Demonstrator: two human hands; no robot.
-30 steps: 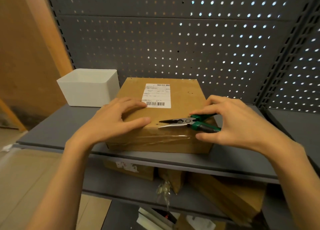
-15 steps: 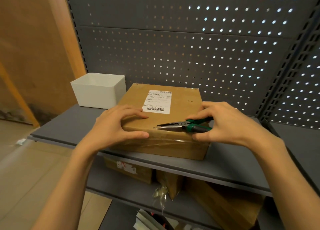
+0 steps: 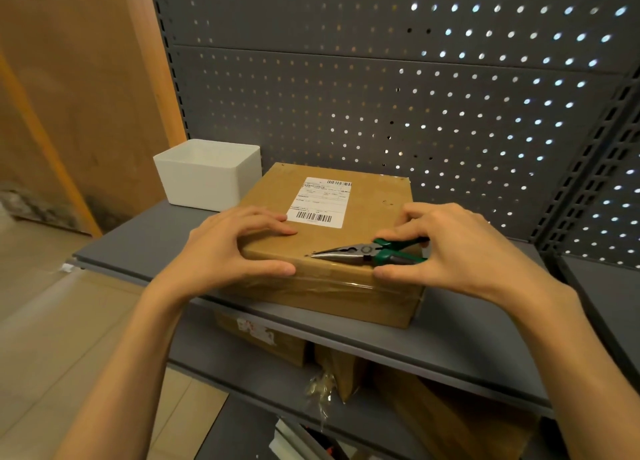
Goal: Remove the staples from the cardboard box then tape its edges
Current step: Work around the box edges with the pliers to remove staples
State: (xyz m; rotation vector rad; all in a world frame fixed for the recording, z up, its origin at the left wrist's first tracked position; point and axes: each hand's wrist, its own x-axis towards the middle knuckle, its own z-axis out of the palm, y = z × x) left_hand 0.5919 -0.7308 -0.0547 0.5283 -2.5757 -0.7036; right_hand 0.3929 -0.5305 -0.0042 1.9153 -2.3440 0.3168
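A brown cardboard box [image 3: 367, 199] with a white shipping label [image 3: 320, 201] sits on the grey shelf [image 3: 145, 237]. Clear tape covers its front edge. Long-nose pliers [image 3: 349, 253] with green handles lie on the box top near the front right, jaws closed and pointing left. My left hand [image 3: 228, 248] grips the box's front-left corner, fingers on top and thumb on the front edge. My right hand [image 3: 450, 248] curls around the plier handles, index finger above them and thumb just below at the box edge. No staples are visible.
A white open bin [image 3: 207, 175] stands on the shelf behind and left of the box. A grey perforated panel [image 3: 381, 95] backs the shelf. Below, a lower shelf holds more cardboard boxes [image 3: 266, 338]. A wooden board [image 3: 69, 95] stands at left.
The view has shifted, so the box sits further right in frame. Both hands keep the same places on the box and pliers, and the pliers still lie flat.
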